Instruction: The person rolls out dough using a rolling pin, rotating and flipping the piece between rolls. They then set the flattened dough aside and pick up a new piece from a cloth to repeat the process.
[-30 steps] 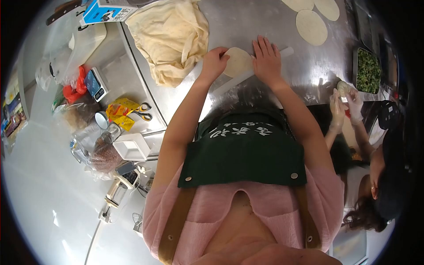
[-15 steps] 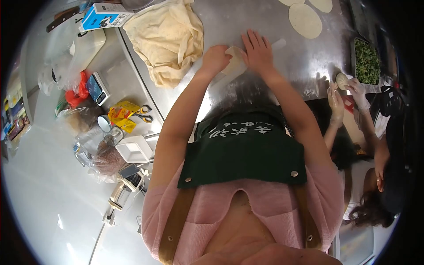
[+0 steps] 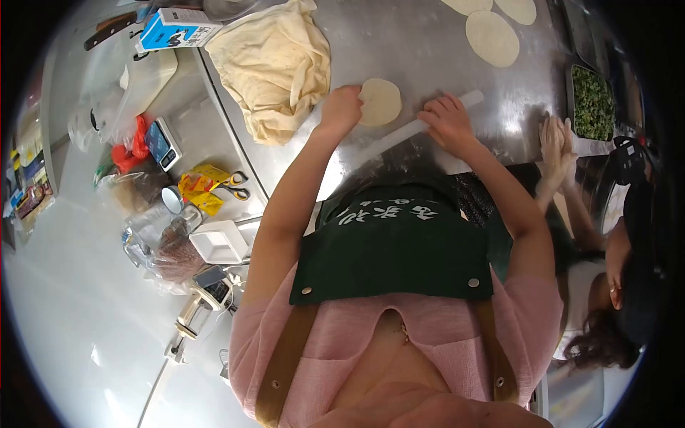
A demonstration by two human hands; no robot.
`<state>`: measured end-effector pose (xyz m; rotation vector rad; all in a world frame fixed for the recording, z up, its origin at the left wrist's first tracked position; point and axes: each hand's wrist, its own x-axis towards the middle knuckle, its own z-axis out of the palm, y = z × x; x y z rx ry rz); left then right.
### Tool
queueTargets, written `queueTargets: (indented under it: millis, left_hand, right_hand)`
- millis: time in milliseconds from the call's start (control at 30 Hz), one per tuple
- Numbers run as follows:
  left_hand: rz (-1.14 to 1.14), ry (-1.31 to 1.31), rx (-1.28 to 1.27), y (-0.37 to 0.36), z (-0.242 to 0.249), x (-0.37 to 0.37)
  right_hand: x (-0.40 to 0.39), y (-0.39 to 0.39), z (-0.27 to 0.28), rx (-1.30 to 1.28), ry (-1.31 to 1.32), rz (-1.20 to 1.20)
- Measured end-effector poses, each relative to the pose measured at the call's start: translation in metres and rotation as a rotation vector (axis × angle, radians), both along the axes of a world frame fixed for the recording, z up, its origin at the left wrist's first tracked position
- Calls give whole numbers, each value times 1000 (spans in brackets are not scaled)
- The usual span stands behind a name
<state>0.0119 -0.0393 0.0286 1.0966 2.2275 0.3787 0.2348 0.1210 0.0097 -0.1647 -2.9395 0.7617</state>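
In the head view, my left hand (image 3: 341,110) is closed, its fingertips pinching the left edge of a thin round dough wrapper (image 3: 382,103). That wrapper lies on the steel worktop (image 3: 421,57). A slim white rolling pin (image 3: 399,136) lies slantwise on my side of the dough, apart from it. Curled over the pin's right part is my right hand (image 3: 449,123). Beyond my left hand, a crumpled cream cloth (image 3: 271,68) sits on the worktop. More flat dough rounds (image 3: 492,39) lie at the far right.
A co-worker's gloved hands (image 3: 555,146) are pressed together at the right, near a tray of chopped greens (image 3: 592,103). To the left are a milk carton (image 3: 178,30), a knife (image 3: 110,31), a digital scale (image 3: 163,145), scissors (image 3: 235,187) and a white container (image 3: 218,242).
My right hand has drawn back and right with the rolling pin, off the dough. The wrapper now shows as a full round, held by my left hand. The co-worker's hands have come together.
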Motion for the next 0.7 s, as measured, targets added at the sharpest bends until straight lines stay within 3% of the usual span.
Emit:
queueTargets:
  millis: [100,300,500,700]
  left_hand:
    - [7,-13,44,-6,-10,-3]
    - [51,-70,144,-13,-24,-9]
    - [126,-125,237,-14,-27,-2]
    - [267,-353,196,-15,-30,-9]
  right_hand:
    - [-24,5,-4,99,-6,16]
    - [-48,8,-14,22,19,42]
    - [-87,-14,-26,237,28,-299]
    - [-71,-19,-29,284,-8,-271]
